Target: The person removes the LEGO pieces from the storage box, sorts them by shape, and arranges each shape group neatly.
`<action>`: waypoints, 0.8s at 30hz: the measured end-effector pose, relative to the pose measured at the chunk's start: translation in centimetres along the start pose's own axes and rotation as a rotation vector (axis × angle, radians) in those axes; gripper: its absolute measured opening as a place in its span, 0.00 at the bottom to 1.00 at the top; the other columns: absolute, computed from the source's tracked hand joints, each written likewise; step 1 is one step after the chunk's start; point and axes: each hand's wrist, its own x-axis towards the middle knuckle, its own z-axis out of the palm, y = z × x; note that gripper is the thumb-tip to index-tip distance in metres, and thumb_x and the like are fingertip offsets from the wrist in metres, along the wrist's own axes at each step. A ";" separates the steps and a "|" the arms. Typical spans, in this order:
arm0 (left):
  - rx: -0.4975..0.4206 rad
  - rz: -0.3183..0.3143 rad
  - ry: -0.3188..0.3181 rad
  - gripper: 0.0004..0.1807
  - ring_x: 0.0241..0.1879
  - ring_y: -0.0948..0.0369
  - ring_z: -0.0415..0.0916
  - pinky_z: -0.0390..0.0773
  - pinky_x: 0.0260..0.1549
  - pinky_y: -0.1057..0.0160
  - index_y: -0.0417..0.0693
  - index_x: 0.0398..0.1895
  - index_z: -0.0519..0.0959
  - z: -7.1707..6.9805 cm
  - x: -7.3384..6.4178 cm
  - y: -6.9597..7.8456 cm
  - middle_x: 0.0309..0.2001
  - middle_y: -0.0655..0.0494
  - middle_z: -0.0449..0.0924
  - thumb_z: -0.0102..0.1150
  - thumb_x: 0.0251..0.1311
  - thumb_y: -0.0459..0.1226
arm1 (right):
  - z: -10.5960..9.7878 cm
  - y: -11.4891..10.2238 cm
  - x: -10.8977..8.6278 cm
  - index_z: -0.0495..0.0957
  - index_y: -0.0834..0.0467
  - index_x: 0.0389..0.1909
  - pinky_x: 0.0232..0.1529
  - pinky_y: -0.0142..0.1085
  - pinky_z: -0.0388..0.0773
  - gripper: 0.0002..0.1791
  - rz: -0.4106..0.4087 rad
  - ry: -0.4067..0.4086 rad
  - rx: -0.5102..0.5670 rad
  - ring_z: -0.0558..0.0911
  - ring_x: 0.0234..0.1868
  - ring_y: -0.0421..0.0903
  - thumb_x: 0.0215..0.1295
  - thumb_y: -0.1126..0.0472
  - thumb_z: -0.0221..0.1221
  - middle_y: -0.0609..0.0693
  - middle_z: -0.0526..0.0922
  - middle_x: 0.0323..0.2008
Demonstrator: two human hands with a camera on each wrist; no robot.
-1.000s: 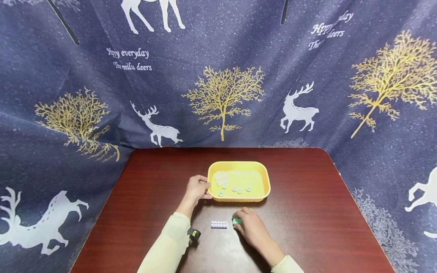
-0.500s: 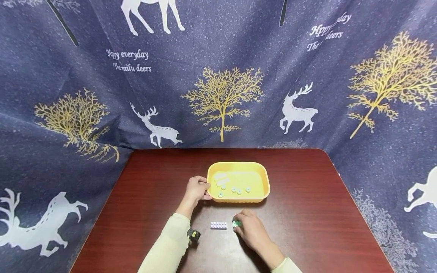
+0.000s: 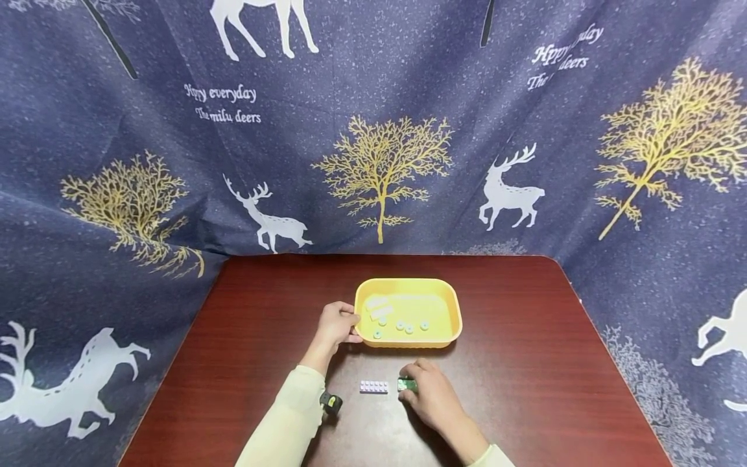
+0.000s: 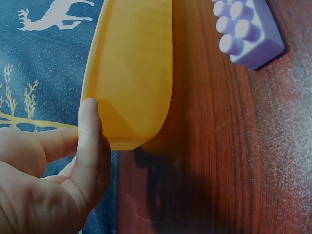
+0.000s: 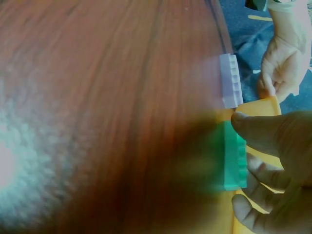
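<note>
My left hand (image 3: pixel 336 322) grips the left rim of a yellow plastic bin (image 3: pixel 408 342); in the left wrist view its thumb lies along the bin's end wall. My right hand (image 3: pixel 430 392) holds a green building brick (image 3: pixel 406 384) low over the table, with thumb and fingers around it. The brick's studs and one side show in the right wrist view, but whether it touches the table cannot be told. Left of it lies a lavender studded brick (image 3: pixel 373 387), apart from both hands.
Inside the bin are several small pale round pieces (image 3: pixel 424 325) and some pale blocks (image 3: pixel 379 307) at its left. The reddish-brown table (image 3: pixel 525 363) ends at a dark blue printed cloth (image 3: pixel 385 78) behind. A black device sits at the left wrist (image 3: pixel 331 403).
More of the green brick shows beside my right hand, which has shifted slightly toward me. My left hand keeps its place on the bin, and the lavender brick stays put.
</note>
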 end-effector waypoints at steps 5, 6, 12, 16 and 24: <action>0.004 0.010 0.001 0.17 0.24 0.52 0.83 0.93 0.24 0.58 0.23 0.56 0.72 0.0 0.0 -0.1 0.41 0.34 0.78 0.57 0.66 0.23 | -0.7 -0.1 0.5 0.85 0.54 0.40 0.41 0.40 0.85 0.17 -0.046 0.080 0.002 0.77 0.39 0.43 0.50 0.58 0.77 0.45 0.81 0.36; 0.001 0.009 0.000 0.17 0.25 0.51 0.83 0.93 0.24 0.58 0.23 0.55 0.71 0.0 0.0 -0.1 0.41 0.34 0.78 0.57 0.66 0.23 | -0.9 -0.2 0.7 0.85 0.54 0.40 0.41 0.40 0.84 0.17 -0.059 0.100 0.002 0.76 0.40 0.43 0.50 0.58 0.77 0.45 0.81 0.36; -0.008 0.005 -0.002 0.17 0.23 0.52 0.83 0.92 0.23 0.59 0.22 0.55 0.71 0.0 0.2 -0.2 0.44 0.30 0.77 0.57 0.65 0.23 | -2.3 -0.7 2.0 0.85 0.55 0.44 0.53 0.46 0.85 0.19 -0.082 0.166 0.005 0.81 0.47 0.49 0.51 0.57 0.78 0.47 0.84 0.42; -0.003 0.007 0.008 0.16 0.24 0.51 0.83 0.92 0.23 0.59 0.23 0.55 0.71 -0.1 0.2 -0.4 0.44 0.30 0.77 0.57 0.65 0.23 | -3.2 -1.3 2.9 0.84 0.56 0.46 0.54 0.47 0.86 0.20 -0.083 0.171 0.016 0.82 0.48 0.50 0.53 0.57 0.77 0.49 0.84 0.43; -0.003 0.013 0.009 0.16 0.23 0.52 0.83 0.93 0.23 0.58 0.22 0.54 0.72 0.0 0.3 -0.4 0.39 0.36 0.77 0.57 0.65 0.22 | -4.0 -1.4 4.7 0.85 0.53 0.46 0.48 0.45 0.87 0.19 -0.099 0.203 0.016 0.83 0.46 0.49 0.54 0.55 0.77 0.46 0.83 0.42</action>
